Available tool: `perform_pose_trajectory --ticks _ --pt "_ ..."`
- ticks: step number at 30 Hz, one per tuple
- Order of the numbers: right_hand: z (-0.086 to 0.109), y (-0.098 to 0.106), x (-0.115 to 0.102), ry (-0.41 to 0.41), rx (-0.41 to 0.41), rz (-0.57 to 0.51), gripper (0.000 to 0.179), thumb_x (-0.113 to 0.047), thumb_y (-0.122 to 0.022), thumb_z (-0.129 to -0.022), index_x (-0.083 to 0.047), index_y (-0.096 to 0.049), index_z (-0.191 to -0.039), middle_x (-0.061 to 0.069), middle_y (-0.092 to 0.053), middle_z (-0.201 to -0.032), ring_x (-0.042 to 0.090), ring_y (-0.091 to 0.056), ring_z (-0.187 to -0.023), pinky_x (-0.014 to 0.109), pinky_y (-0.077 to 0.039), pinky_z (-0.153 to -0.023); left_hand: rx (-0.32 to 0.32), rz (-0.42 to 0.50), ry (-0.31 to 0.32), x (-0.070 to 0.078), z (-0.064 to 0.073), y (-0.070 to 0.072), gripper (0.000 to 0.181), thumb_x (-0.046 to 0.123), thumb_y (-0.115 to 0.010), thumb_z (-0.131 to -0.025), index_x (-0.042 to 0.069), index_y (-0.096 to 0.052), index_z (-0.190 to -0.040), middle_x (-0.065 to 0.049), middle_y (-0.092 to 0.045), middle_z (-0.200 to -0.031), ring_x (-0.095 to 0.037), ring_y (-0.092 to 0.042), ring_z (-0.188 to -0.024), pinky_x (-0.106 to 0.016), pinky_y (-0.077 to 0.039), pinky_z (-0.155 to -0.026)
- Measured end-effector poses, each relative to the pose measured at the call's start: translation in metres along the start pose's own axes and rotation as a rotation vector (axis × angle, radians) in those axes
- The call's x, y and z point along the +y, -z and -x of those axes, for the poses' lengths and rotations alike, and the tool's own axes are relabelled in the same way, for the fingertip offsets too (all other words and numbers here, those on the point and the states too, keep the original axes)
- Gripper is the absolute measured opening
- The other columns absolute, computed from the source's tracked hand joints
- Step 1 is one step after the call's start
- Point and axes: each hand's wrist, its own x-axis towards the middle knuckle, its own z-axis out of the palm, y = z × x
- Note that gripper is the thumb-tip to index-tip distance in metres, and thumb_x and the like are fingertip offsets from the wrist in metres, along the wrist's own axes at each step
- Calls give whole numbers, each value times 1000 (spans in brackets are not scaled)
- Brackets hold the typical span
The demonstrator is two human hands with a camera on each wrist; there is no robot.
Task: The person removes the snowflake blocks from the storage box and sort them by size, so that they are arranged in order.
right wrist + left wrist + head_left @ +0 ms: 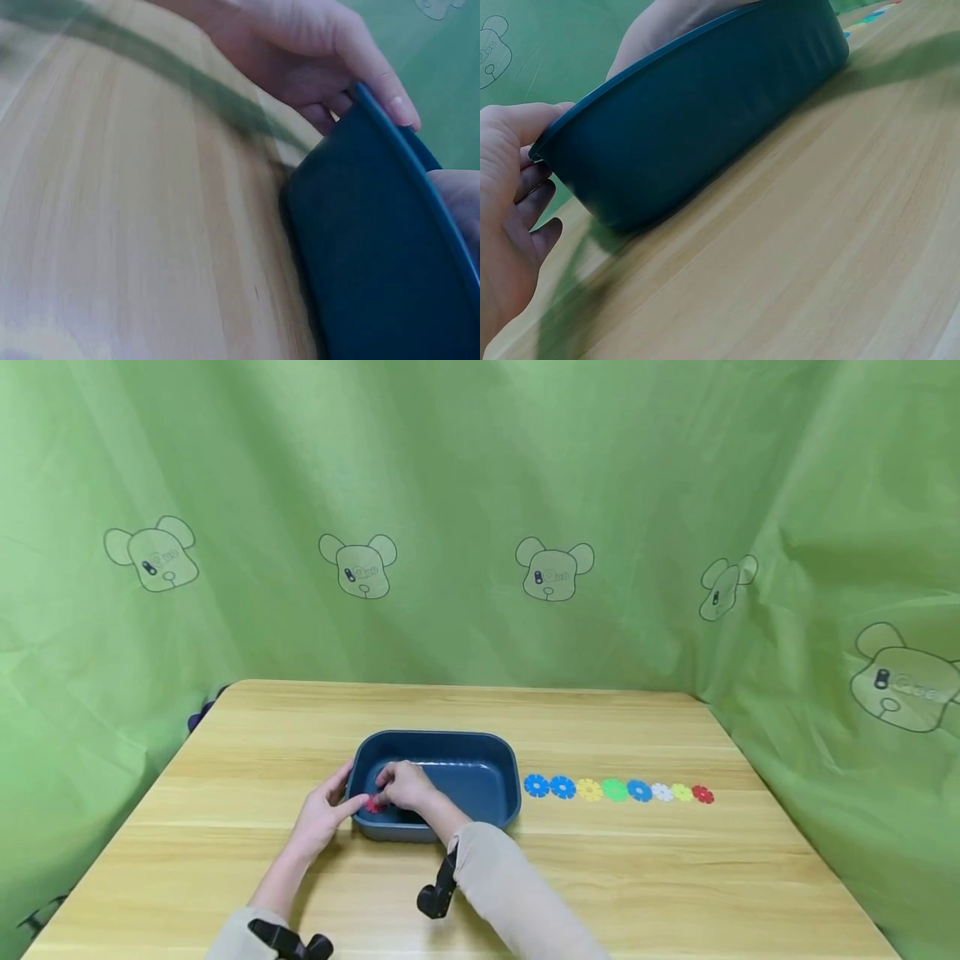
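Observation:
A dark blue plastic basin [472, 789] stands on the table. My left hand [318, 818] holds its left end, with the thumb over the rim and the other fingers outside, as the left wrist view shows [506, 187]. My right hand [408, 787] reaches down inside the basin at the left, fingers curled. At its fingertips, close by the left thumb, is a red notched plastic disc [372, 805], which the right hand pinches. In both wrist views the basin wall hides the right fingers and the disc.
To the right of the basin, a row of notched discs lies on the wooden table [637, 877], from a blue disc [536, 786] through yellow, green and white ones to a red disc [702, 794]. A green curtain [450, 460] hangs behind the table and at both sides.

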Motion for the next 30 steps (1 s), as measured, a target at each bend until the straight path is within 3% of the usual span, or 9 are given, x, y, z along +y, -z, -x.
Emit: perform_pose_trajectory --ticks 6,13,22,30 --pt "-8 -9 12 76 -10 141 19 -20 -81 -68 -12 -67 -80 -6 -62 -76 10 -55 -75 21 -46 -70 6 -5 3 0 1 -1 63 2 -62 -86 -2 -33 -142 -20 -34 -144 -32 -37 -129 -35 -32 -103" --pt "6 -1 -3 51 -40 217 21 -19 -82 -67 -13 -62 -73 -6 -57 -71 11 -52 -69 22 -43 -62 4 22 -24 0 2 -2 63 1 -63 -86 -4 -33 -141 -22 -33 -143 -34 -35 -129 -37 -31 -104" --pt "5 3 1 56 -6 152 16 -9 -75 -73 -11 -60 -70 -5 -55 -68 10 -49 -65 19 -42 -61 9 14 0 1 0 -1 64 5 -64 -86 -2 -33 -142 -20 -34 -144 -32 -37 -128 -31 -35 -101" --pt "12 15 6 8 -54 -83 14 1 -69 -79 -5 -58 -74 3 -57 -65 12 -57 -49 22 -50 -45 6 10 15 -1 0 -1 63 2 -62 -87 -2 -32 -142 -19 -30 -146 -31 -32 -132 -19 -34 -98"
